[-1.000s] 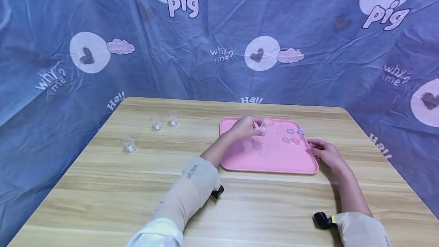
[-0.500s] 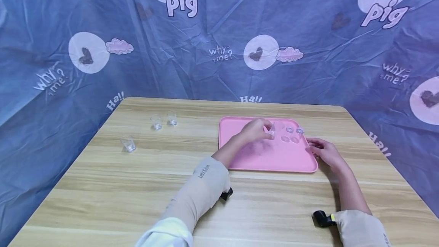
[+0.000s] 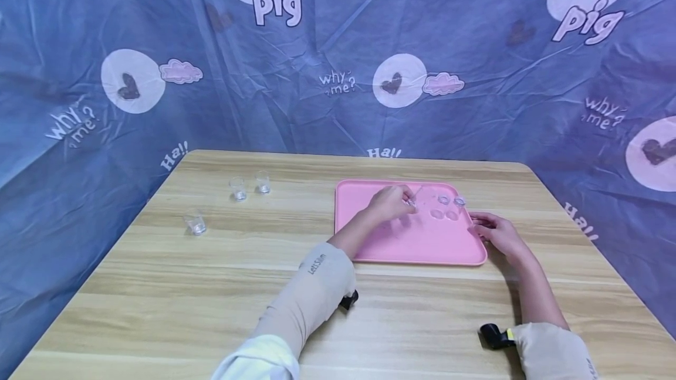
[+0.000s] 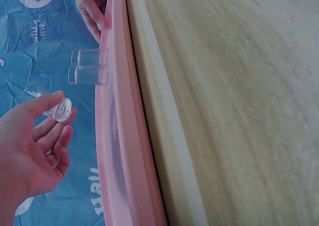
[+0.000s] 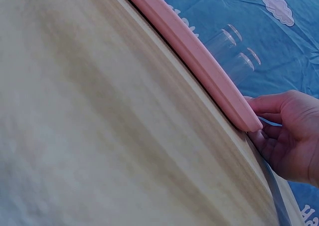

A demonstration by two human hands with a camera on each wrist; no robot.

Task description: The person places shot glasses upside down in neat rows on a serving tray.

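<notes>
My left hand (image 3: pixel 391 204) pinches a clear shot glass (image 4: pixel 63 110) near its thick base, between thumb and fingertips. The base points downward and the mouth is up, tilted, above the pink tray (image 3: pixel 401 245). Two more shot glasses stand on the tray's right half, seemingly upside down; in the left wrist view one shot glass (image 4: pixel 88 75) is just beside the other shot glass (image 4: pixel 90 56). At the tray's right edge my right hand (image 3: pixel 502 236) grips the rim, with thumb above and fingers outside and below, as my right hand (image 5: pixel 294 136) shows up close.
On the left of the wooden table (image 3: pixel 237 304) are a near shot glass (image 3: pixel 196 223) and two farther back, a shot glass (image 3: pixel 239 190) and a shot glass (image 3: pixel 263 183). A blue printed cloth (image 3: pixel 317 122) hangs behind the table.
My left hand has moved right with its shot glass, toward the two on the tray, and sits slightly lower. The right hand stays on the tray rim.
</notes>
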